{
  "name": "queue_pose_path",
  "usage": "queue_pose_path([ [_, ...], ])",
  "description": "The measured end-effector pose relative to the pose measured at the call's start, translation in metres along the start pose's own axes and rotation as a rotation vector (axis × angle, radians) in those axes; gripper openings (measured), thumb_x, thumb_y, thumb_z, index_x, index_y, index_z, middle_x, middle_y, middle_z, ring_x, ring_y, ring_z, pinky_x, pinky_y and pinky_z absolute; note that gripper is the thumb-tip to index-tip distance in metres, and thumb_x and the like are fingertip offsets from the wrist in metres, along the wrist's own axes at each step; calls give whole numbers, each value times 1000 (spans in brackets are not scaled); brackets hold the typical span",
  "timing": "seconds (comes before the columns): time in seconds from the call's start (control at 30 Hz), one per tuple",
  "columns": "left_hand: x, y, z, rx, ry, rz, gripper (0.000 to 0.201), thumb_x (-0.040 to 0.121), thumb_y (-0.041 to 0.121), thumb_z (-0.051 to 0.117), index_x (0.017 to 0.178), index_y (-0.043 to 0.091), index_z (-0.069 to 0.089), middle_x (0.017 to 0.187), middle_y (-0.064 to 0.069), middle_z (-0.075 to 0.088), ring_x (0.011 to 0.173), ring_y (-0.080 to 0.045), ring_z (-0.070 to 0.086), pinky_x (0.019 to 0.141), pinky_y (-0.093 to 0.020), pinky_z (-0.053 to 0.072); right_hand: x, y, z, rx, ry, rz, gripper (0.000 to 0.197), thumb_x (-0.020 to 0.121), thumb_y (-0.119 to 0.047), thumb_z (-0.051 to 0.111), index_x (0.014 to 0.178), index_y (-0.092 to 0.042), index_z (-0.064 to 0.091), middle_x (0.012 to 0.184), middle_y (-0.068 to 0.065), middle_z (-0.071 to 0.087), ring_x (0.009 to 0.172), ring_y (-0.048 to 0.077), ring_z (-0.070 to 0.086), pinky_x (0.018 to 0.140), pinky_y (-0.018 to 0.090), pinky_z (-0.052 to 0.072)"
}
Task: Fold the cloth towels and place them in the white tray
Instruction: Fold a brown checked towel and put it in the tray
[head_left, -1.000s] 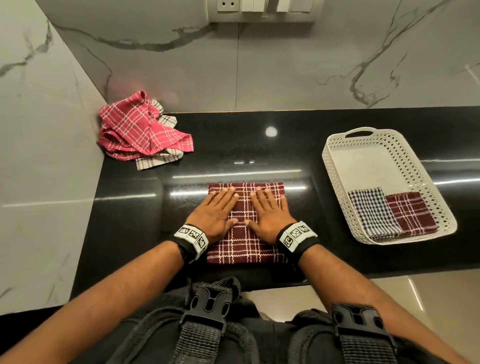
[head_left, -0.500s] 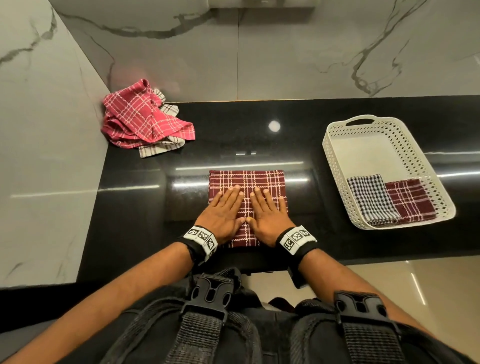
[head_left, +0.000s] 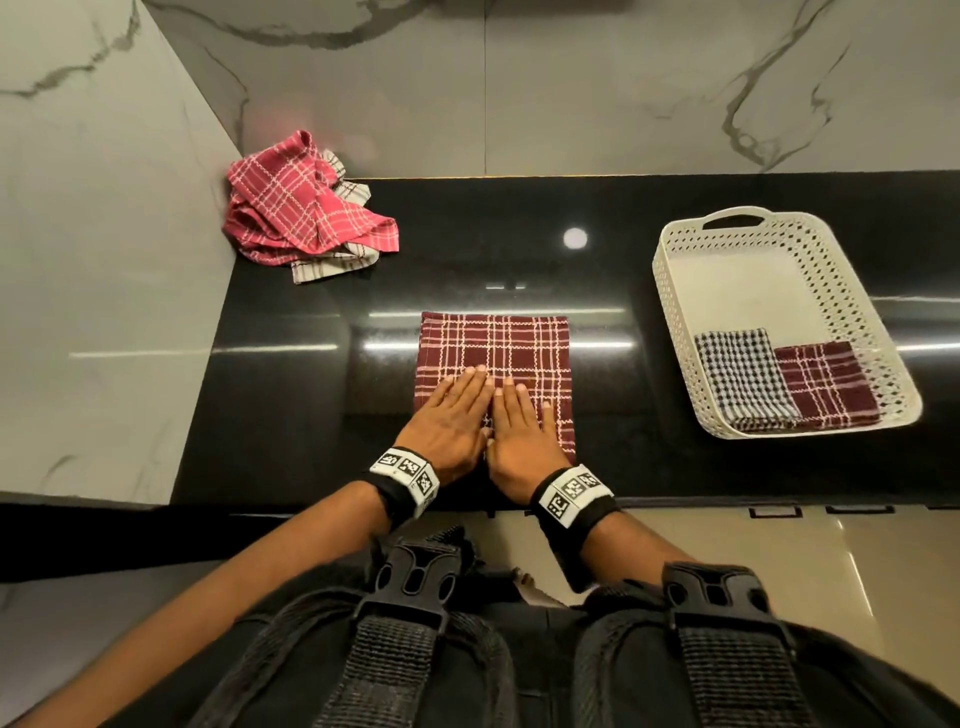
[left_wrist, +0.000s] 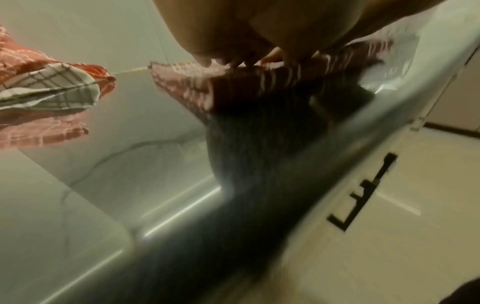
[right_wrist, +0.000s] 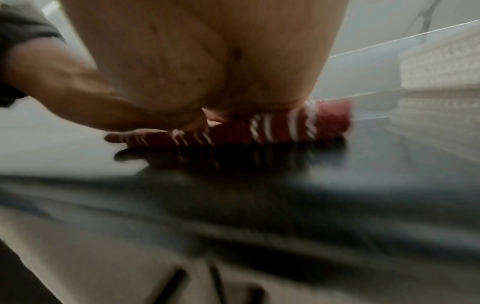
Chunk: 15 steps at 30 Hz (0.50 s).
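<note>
A folded maroon plaid towel (head_left: 493, 348) lies flat on the black counter near its front edge. My left hand (head_left: 452, 415) and right hand (head_left: 522, 423) press flat on its near half, side by side, fingers straight. The wrist views show the same maroon towel (left_wrist: 233, 88) (right_wrist: 272, 127) under my palms, blurred. The white perforated tray (head_left: 680, 291) stands at the right. It holds a folded black-and-white checked towel (head_left: 737, 374) and a folded maroon plaid towel (head_left: 826, 384) at its near end.
A crumpled heap of red plaid towel (head_left: 296, 202) over a white striped one (head_left: 332, 265) sits in the back left corner against the marble walls. The black counter (head_left: 291, 395) ends just behind my wrists. Cabinet fronts with black handles (left_wrist: 363, 191) lie below.
Both flat hands have slid back toward me along the maroon towel, from its far half to its near half. More of the towel's far part now shows.
</note>
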<state>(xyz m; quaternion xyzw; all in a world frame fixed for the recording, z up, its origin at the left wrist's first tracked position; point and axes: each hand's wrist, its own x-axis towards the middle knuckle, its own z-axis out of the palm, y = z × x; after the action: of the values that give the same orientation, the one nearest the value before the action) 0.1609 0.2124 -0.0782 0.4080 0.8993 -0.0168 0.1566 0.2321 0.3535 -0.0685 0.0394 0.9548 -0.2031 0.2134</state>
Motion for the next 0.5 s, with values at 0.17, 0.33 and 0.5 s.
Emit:
queue_pose_path([
  [0.17,-32,-13,31,-16,68,-148,79,97,57,14,158,9,4,166,-11,-4,153,-24,-7,124,-46,0,-20,49,16,-102,33,-12,81,100,-57,23,156,-13,-15,161,6,-27,148,20,-27,120,49,-16],
  [0.33,-64,-6,46,-47,72,-148,92,93,69,11,157,4,1,165,-16,-7,152,-29,-12,124,-46,-2,-44,73,21,-163,31,-93,95,93,-71,21,155,-9,-17,160,9,-29,148,23,-28,121,53,-10],
  [0.5,-90,11,59,17,41,-138,106,88,64,45,156,2,-6,163,-19,-14,151,-31,-17,124,-49,3,-67,82,35,-257,34,-154,111,88,-57,59,155,-10,-16,159,9,-29,147,26,-28,119,53,-14],
])
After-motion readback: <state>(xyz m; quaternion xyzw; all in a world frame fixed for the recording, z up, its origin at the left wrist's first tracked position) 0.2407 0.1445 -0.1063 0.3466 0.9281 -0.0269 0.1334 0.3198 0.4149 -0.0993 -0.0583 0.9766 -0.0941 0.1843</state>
